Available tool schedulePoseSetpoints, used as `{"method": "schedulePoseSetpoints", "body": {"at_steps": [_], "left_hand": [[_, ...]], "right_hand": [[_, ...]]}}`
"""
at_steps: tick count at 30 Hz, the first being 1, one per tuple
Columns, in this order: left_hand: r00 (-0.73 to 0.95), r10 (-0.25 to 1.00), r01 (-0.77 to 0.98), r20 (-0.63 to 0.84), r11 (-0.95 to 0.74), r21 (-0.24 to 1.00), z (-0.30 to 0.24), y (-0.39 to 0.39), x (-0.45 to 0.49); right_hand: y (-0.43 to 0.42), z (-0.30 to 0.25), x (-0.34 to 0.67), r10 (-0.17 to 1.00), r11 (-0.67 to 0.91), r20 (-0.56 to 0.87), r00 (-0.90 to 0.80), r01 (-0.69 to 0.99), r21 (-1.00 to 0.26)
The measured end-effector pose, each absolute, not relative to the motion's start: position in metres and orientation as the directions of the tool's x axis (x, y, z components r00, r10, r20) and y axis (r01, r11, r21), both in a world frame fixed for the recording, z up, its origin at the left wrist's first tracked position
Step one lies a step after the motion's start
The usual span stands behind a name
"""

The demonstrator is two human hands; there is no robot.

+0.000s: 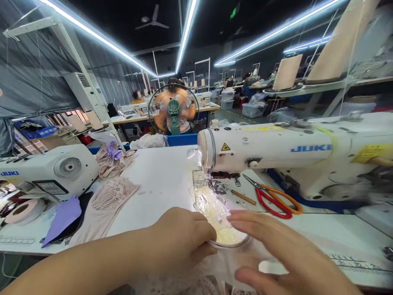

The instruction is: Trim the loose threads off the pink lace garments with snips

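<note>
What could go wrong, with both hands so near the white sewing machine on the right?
The bare left hand might drift under the head of the white JUKI sewing machine. The bare right hand could knock the metal scissors with red and orange handles, lying nearby.

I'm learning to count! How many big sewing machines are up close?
2: left sewing machine, near purple cloth; right sewing machine, behind the scissors. Farther back, some may be hidden.

A long white tube light (186,35) glares at my twelve o'clock; glare whitens the shiny pale-yellow sheet (215,217) at six; a tall beige thread cone (340,41) looks stretched at two.
</note>
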State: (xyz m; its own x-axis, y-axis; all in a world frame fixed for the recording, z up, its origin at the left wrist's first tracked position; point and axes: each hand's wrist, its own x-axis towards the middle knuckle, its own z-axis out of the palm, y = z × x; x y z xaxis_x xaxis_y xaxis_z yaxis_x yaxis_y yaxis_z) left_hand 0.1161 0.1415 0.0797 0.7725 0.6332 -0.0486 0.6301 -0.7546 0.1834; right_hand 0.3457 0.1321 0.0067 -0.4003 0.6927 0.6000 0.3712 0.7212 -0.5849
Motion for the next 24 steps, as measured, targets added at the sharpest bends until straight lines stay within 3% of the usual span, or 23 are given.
{"method": "schedulePoseSetpoints", "body": {"at_steps": [1, 5, 7, 13, 19, 24], "left_hand": [[0.770, 0.636, 0.632, -0.044, -0.752, 0.188, 0.080, 0.141, 0.116], [0.741, 0.669, 0.663, -0.058, -0.714, 0.227, 0.080, 0.140, 0.110], [0.713, 0.698, 0.693, -0.066, -0.686, 0.222, 0.081, 0.140, 0.105], [0.735, 0.677, 0.674, -0.041, -0.724, 0.146, 0.081, 0.139, 0.095], [0.777, 0.629, 0.630, -0.030, -0.776, 0.018, 0.081, 0.136, 0.095], [0.755, 0.653, 0.649, -0.062, -0.757, -0.075, 0.087, 0.129, 0.091]], "right_hand": [[0.133, 0.011, 0.331, 0.682, 0.729, 0.576, -0.450, 0.368, -0.577], [0.139, 0.020, 0.297, 0.812, 0.518, 0.236, -0.533, 0.473, -0.713], [0.142, 0.021, 0.294, 0.828, 0.462, 0.166, -0.536, 0.483, -0.744], [0.143, 0.029, 0.296, 0.708, 0.592, 0.259, -0.657, 0.353, -0.724], [0.138, 0.040, 0.290, 0.695, 0.562, 0.189, -0.693, 0.361, -0.744], [0.137, 0.036, 0.289, 0.699, 0.576, 0.215, -0.682, 0.359, -0.734]]}}
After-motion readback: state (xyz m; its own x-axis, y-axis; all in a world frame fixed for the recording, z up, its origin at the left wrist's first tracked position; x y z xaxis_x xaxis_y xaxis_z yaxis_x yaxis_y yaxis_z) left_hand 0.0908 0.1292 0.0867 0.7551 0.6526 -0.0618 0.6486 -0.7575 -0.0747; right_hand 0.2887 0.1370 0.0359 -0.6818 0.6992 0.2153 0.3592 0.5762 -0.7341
